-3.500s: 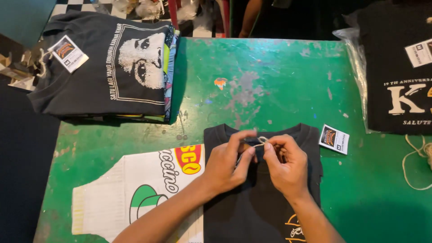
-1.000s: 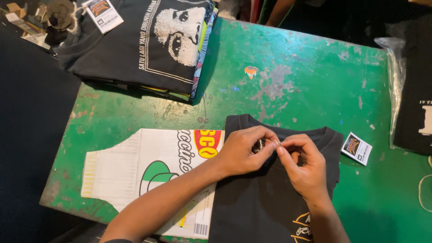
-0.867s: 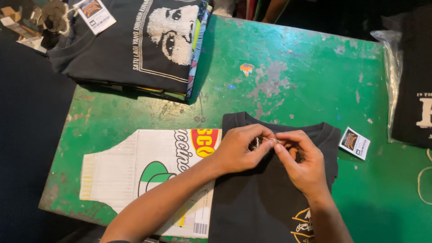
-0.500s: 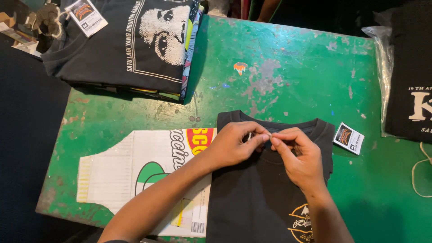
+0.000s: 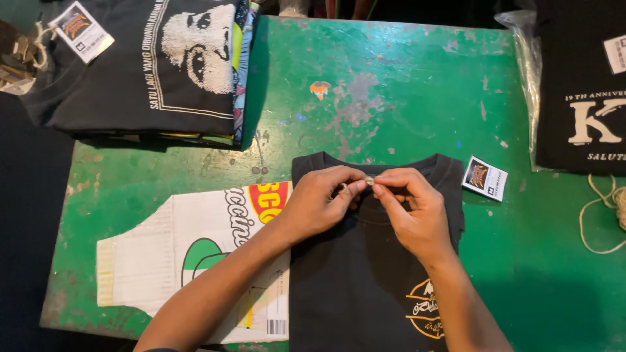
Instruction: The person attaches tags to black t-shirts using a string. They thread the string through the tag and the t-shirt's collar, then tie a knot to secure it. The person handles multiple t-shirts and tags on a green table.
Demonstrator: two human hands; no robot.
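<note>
bare green table (image 5: 391, 85) lies open beyond the collar, room enough for a hand to pass. to the far left a stack of folded shirts (image 5: 156, 72) blocks the way; a bagged black shirt (image 5: 580, 85) walls the right edge (string (image 5: 603, 215) trails below it). a paper tag (image 5: 484, 178) sits just right of the black shirt (image 5: 365, 287), a white sack (image 5: 195, 254) hard against its left.

Even, fairly bright light falls from above on the green table (image 5: 404, 85), with soft shadows close beside the stack of folded shirts (image 5: 150, 65) at its far left corner. Beyond the table's edges everything sinks into near black. Focus is sharp across the table, and a faint sheen shows on the clear plastic bag (image 5: 521, 58) at its far right.
</note>
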